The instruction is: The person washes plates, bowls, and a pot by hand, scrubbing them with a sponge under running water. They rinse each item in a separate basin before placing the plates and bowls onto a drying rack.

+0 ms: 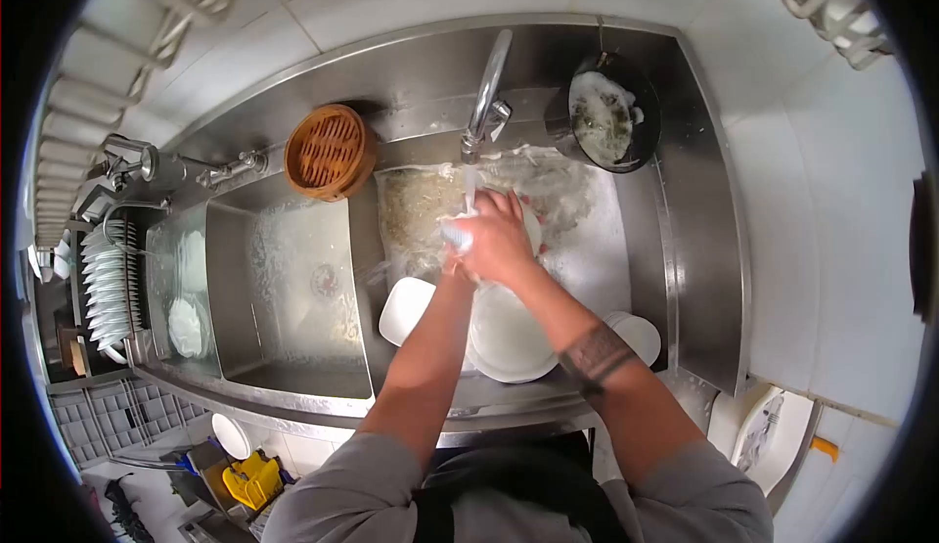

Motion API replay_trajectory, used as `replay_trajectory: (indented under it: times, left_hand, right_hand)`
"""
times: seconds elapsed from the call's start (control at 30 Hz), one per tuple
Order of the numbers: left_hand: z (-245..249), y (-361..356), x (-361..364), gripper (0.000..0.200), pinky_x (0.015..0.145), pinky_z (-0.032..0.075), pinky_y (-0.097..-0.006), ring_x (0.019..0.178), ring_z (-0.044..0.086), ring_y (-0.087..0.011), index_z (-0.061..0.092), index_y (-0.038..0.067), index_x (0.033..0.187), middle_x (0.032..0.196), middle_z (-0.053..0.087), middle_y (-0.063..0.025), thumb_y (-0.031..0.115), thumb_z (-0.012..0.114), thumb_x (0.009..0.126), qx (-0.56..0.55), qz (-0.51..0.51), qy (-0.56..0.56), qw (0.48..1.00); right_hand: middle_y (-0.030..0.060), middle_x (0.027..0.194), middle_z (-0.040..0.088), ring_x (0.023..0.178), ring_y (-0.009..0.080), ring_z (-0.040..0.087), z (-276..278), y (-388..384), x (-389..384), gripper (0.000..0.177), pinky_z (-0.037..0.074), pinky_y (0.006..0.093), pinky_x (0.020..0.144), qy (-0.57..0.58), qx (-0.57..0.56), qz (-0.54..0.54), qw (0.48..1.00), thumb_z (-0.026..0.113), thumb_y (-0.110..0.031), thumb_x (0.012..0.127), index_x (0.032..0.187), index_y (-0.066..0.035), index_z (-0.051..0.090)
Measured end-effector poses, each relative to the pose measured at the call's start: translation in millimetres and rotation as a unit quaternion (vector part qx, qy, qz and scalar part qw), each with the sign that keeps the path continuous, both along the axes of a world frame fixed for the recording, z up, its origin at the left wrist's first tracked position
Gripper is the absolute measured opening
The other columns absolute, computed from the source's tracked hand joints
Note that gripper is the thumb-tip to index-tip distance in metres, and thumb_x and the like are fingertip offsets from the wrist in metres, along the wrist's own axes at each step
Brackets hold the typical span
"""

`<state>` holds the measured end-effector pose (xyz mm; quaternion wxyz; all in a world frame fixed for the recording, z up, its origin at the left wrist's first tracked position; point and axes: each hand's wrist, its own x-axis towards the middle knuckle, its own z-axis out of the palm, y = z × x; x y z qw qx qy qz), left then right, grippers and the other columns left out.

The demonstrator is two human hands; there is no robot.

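Note:
My right hand (499,238) lies across a small white dish (534,231), its fingers bent together over it below the tap. My left hand (458,259) is at the same dish, mostly hidden behind the right; reddish spots at the far rim look like its fingertips. Whitish-blue foam or cloth (457,237) shows between the hands, too blurred to tell. Water (470,191) runs from the tap (489,83) onto them. Below my wrists sit a large round white dish (514,342), a square white dish (403,310) and round white plates (636,338).
Foamy water fills the right basin (606,249). A bamboo steamer (330,152) stands on the ledge, left of the tap. A dark pan (638,142) with suds is at the back right. Left are a second basin (293,279) and racked plates (110,289). A yellow bucket (252,480) stands below.

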<state>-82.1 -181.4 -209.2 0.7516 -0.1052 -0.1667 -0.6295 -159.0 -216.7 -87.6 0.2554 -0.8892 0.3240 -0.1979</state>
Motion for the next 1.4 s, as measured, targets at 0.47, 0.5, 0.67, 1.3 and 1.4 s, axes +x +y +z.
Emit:
replay_trajectory:
  times: [0.47,0.5,0.67,1.3,1.4]
  left_hand:
    - [15,104,97,0.052,0.081,0.058,-0.0397,0.105,0.072,-0.0305,0.059,-0.004,0.135,0.119,0.072,-0.0153,0.037,0.063,0.103,0.463,0.157,-0.529,0.694]
    - [31,108,86,0.052,0.081,0.058,-0.0397,0.105,0.072,-0.0305,0.059,-0.004,0.135,0.119,0.072,-0.0153,0.037,0.063,0.103,0.458,0.15,-0.532,0.696]
    - [9,104,91,0.055,0.088,0.056,-0.0376,0.1,0.066,-0.0218,0.049,0.0,0.146,0.121,0.067,-0.0111,0.042,0.051,0.111,0.478,0.034,-0.283,0.831]
    - [31,166,142,0.046,0.093,0.055,-0.0524,0.109,0.069,-0.0451,0.071,0.003,0.116,0.111,0.074,-0.0239,0.042,0.076,0.092,0.309,-0.021,-0.935,0.174]
    - [-16,189,139,0.054,0.097,0.053,-0.0539,0.117,0.064,-0.0463,0.068,-0.002,0.116,0.119,0.069,-0.0299,0.046,0.075,0.091,0.329,0.109,-0.913,0.216]
  right_hand:
    - [0.031,0.156,0.039,0.137,0.0489,0.045,22,45,12,0.084,0.037,0.0543,0.115,0.099,0.331,-0.174,0.922,0.08,-0.024,0.082,0.15,0.005,0.04]
    - [0.0302,0.158,0.038,0.139,0.0464,0.045,-25,48,21,0.079,0.037,0.0528,0.115,0.103,0.123,-0.17,0.972,0.077,-0.023,0.086,0.15,0.005,0.041]
    - [0.0239,0.16,0.042,0.144,0.041,0.043,-94,96,58,0.069,0.036,0.0433,0.12,-0.056,0.098,-0.094,0.989,0.07,-0.017,0.09,0.151,0.004,0.046]
    - [0.0223,0.113,0.068,0.108,0.0401,0.062,70,-90,-83,0.033,0.05,0.0497,0.096,-0.077,-0.195,-0.23,0.95,0.078,-0.017,0.086,0.116,-0.004,0.075]
    - [0.022,0.123,0.065,0.116,0.0404,0.058,106,-127,-80,0.045,0.046,0.0492,0.106,-0.017,-0.254,-0.301,0.919,0.075,-0.022,0.09,0.13,-0.003,0.068]
